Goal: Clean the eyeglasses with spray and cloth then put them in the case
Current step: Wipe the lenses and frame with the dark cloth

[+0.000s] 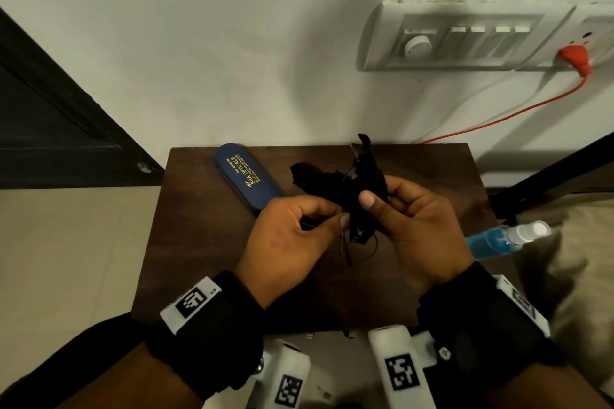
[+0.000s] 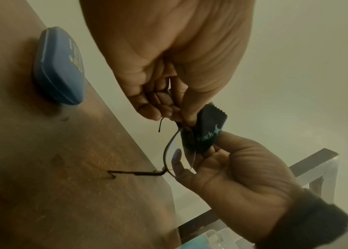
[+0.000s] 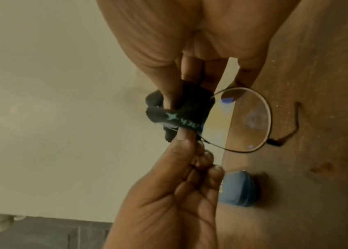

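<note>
Thin wire-rimmed eyeglasses hang between both hands above the brown table. My left hand pinches the frame near the bridge, with a temple running through its curled fingers. With thumb and fingers, my right hand pinches a black cloth folded over one lens. The other lens is bare, and its temple points down at the tabletop. The blue glasses case lies closed at the table's far left. The spray bottle with blue liquid lies on its side to the right, off the table.
The table stands against a white wall with a switch panel and a red plug and cable. A dark door is at the left. A dark frame and crumpled fabric lie to the right.
</note>
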